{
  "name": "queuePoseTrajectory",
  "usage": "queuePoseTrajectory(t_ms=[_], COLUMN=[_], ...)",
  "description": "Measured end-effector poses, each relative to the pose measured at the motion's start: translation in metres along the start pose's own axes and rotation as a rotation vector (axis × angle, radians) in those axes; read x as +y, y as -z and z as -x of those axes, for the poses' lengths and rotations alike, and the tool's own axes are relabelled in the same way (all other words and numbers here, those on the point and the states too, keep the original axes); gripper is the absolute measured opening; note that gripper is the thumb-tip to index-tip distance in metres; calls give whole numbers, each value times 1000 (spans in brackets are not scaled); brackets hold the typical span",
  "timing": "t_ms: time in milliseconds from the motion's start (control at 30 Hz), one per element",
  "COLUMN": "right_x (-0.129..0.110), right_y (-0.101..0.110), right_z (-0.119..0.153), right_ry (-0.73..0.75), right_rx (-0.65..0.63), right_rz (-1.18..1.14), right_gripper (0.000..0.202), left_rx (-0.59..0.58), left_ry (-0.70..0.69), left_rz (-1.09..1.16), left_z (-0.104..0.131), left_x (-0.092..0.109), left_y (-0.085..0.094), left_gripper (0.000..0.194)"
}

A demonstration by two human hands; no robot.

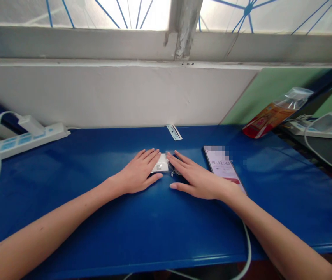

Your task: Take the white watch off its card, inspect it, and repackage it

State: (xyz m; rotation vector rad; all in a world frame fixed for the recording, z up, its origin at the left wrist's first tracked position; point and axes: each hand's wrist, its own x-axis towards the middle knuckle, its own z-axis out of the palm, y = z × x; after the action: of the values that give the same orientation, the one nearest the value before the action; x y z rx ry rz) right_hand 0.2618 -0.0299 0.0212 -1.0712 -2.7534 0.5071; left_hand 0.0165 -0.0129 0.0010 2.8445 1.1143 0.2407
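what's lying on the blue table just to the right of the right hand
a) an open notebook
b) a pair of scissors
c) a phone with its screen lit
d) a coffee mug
c: a phone lies flat on the blue table beside the right hand, its screen lit and showing digits like a timer.

Bare forearms, no sleeves, no jewellery
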Motion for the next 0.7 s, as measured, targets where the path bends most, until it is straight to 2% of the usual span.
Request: queuePoseTrajectory(t_ms=[367, 700], right_x=[-1, -4], right_y=[-10, -10], right_z=[-2, -3], right_ry=[10, 2], right_rx=[-1, 41], right_rz=[75, 77], right_gripper=[93, 103], left_rx=[-26, 11], left_ry=[7, 8], left_rz=[-9, 16], left_z=[-1, -1], left_x=[-1, 0], left_y=[-1, -5], left_gripper=[58, 54])
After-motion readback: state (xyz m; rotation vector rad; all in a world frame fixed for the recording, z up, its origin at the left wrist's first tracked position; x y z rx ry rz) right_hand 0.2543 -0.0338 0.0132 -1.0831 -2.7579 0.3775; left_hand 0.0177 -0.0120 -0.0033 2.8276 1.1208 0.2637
